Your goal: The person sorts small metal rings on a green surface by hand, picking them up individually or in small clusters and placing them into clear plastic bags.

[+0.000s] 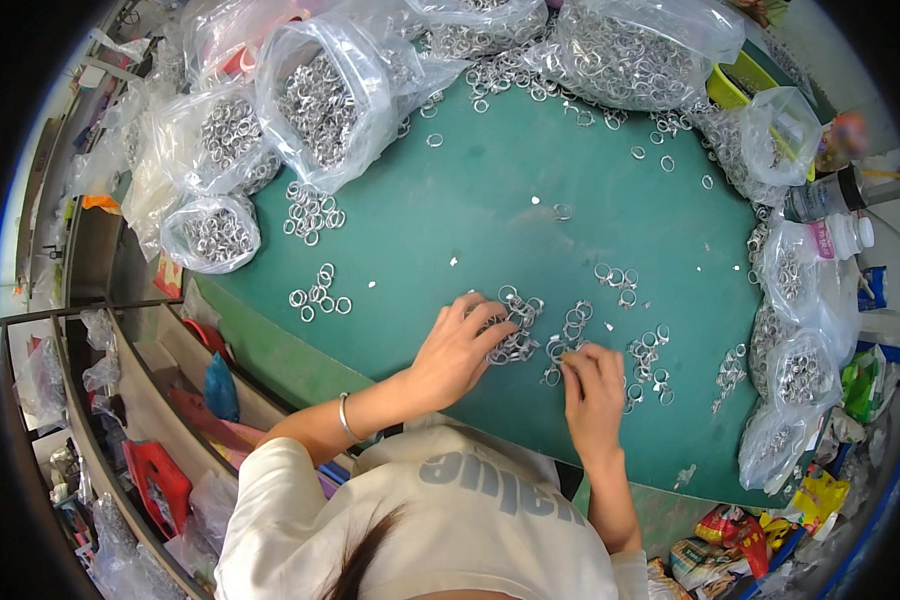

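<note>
Seen from above, we work at a dark green matte tabletop (530, 180) strewn with small silver metal rings; our left hand (460, 345), below centre of the frame, lies palm down with fingers spread and curled over a loose cluster of the rings (518, 322); our right hand (592, 385), just right of it, has its fingertips drawn together, seemingly pinching a ring or two from a second cluster (568, 335), though the exact grip is too small to tell; a thin silver bangle (345, 418) circles the left wrist. The rings look light, rigid and smooth, so we judge them slippery and apt to roll or skitter; each is best taken by its rim between thumb and forefinger, or hooked through its hole. Further small piles (315, 212) sit at centre left and others (646, 358) right of the hands. Clear, crinkled plastic bags bulging with the same rings (320, 100) crowd the upper left and top of the frame; more bags (802, 370) line the right edge; these would be heavy and slack to lift. A dark plastic bottle (820, 198) and a white bottle (842, 236) lie at the upper right; a yellow-green plastic tub (742, 80) peeks out behind the bags.
</note>
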